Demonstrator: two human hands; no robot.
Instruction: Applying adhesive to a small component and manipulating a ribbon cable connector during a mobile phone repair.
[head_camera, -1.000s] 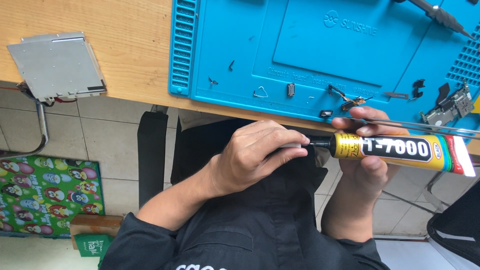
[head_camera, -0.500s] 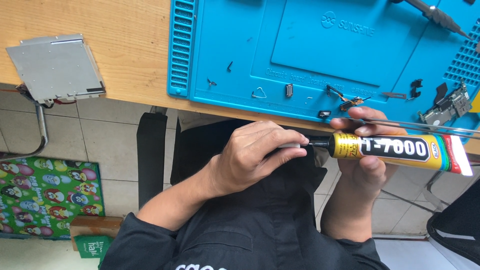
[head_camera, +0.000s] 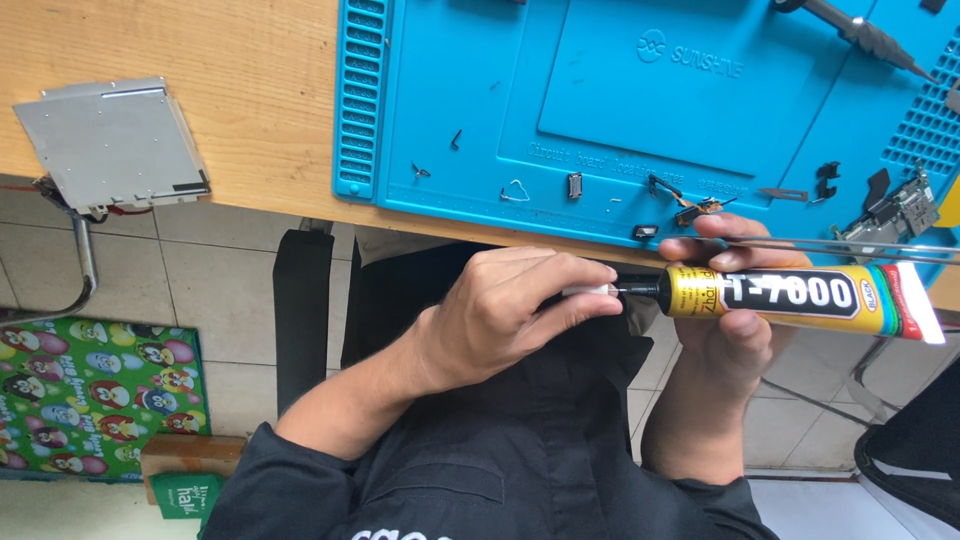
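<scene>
My right hand (head_camera: 728, 330) grips a yellow glue tube (head_camera: 800, 295) with a black nozzle pointing left, held level just below the table edge. Thin metal tweezers (head_camera: 850, 246) lie along the top of the same hand, pointing right. My left hand (head_camera: 500, 320) pinches a small white piece (head_camera: 588, 291) between thumb and forefinger, right at the nozzle tip (head_camera: 640, 288). Both hands hover over my lap, clothed in black.
A blue work mat (head_camera: 620, 110) on the wooden table (head_camera: 240, 90) carries several tiny parts and screws near its front edge. A grey metal drive case (head_camera: 110, 140) sits at the table's left. A colourful mat (head_camera: 90, 400) lies on the tiled floor.
</scene>
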